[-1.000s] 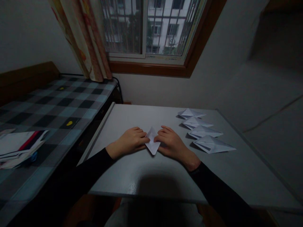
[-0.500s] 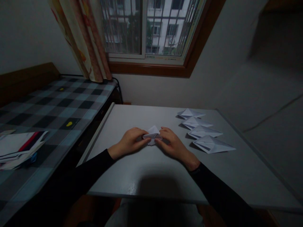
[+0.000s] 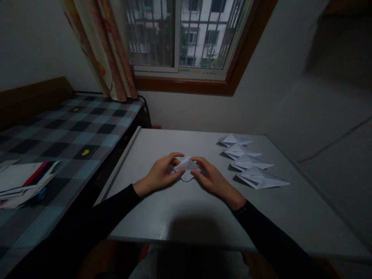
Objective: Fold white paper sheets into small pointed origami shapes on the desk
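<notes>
A piece of folded white paper (image 3: 187,175) lies on the white table, between my two hands. My left hand (image 3: 162,170) grips its left side, thumb on the near face and fingers curled behind. On the other side my right hand (image 3: 210,176) has its thumb and index finger on the paper's right and upper part. The paper has a peaked top and a flap pointing toward me. Some of its outline is hidden by my fingers.
Several folded white paper pieces (image 3: 263,178) with pointed ends stand in a row at the table's right. The white table (image 3: 151,217) adjoins a bed (image 3: 78,128) with a checked cover. Printed papers (image 3: 26,182) lie on the bed. A barred window (image 3: 180,35) is ahead.
The paper's lower flap shows more toward me, and its peak looks wider. My left fingers have lifted and spread slightly; my right index finger has moved left onto the top of the paper.
</notes>
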### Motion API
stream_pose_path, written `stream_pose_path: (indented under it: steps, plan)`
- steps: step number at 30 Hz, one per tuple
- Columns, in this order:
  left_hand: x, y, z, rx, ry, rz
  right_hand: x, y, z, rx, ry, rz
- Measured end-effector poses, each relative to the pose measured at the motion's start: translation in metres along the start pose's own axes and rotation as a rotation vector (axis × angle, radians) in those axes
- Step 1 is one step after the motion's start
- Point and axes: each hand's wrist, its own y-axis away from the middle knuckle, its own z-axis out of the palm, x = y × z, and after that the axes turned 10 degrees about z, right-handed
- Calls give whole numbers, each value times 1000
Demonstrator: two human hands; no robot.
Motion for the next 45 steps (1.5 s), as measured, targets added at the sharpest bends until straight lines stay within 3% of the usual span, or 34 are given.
stream_pose_path:
  steps: [4, 11, 18, 26, 30, 33, 37, 41, 45]
  plan:
    - [0, -3, 0, -1, 14, -21, 0, -1, 0, -68, -2, 19]
    - [-2, -2, 1, -38, -30, -18, -2, -8, 4, -28, 115, -17]
    - [-2, -3, 2, -6, 132, -135, -1, -5, 5, 19, -6, 50]
    - [-18, -6, 5, 56, 293, -211, 1, -3, -3, -3, 120, -199]
    - [-19, -7, 1, 48, 370, -278, 0, -3, -3, 34, 159, -201]
    - [-14, -7, -6, -17, 346, -242, -1, -6, -3, 85, 143, -148]
    - [-7, -8, -10, -126, 195, -89, -1, -8, -5, 179, 130, -137]
    - [-5, -8, -5, -11, 92, -20, -2, -9, -4, 86, 164, -149]
    - [-3, -6, -1, 15, 127, 33, -4, -9, -1, 51, 150, -144]
